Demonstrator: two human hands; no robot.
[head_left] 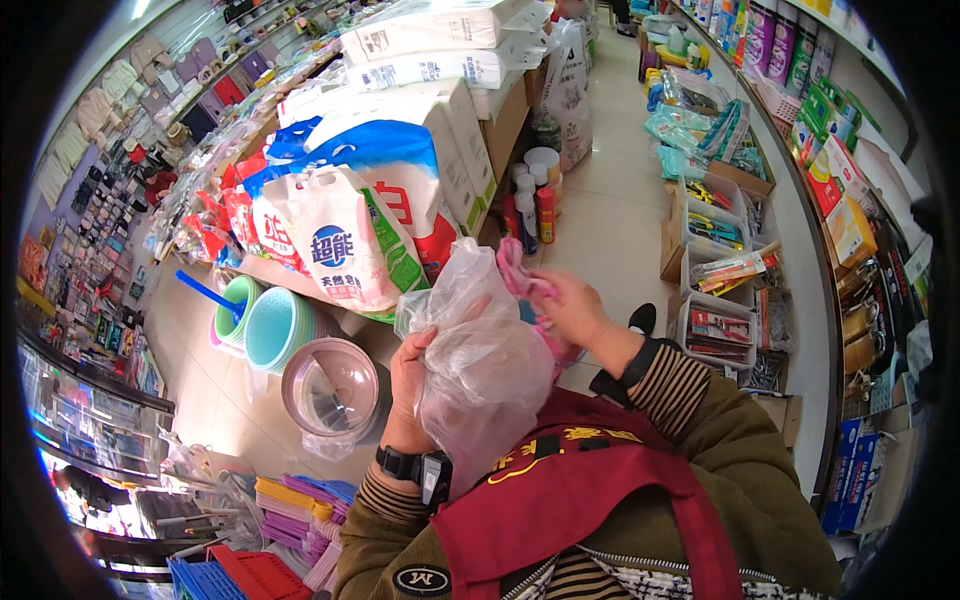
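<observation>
My left hand [405,385] is closed on the side of a thin, clear plastic bag [485,375], which hangs crumpled in front of my chest. Some of that hand's fingers are behind the film. Just to the right, my right hand [580,312] pinches a soft pink cloth-like piece [515,272]. More pink shows below my right hand, beside the bag, and part of it is hidden. I cannot make out what kind of thing the pink piece is. Both forearms are bent inward over a dark red apron [590,500].
Large detergent bags [335,240] and white paper packs [430,120] are piled ahead on the left. Below them stand stacked buckets [275,330] and a brownish basin [330,385]. Spray cans [545,215] stand by the aisle. Boxes of small tools [718,330] line the right shelf.
</observation>
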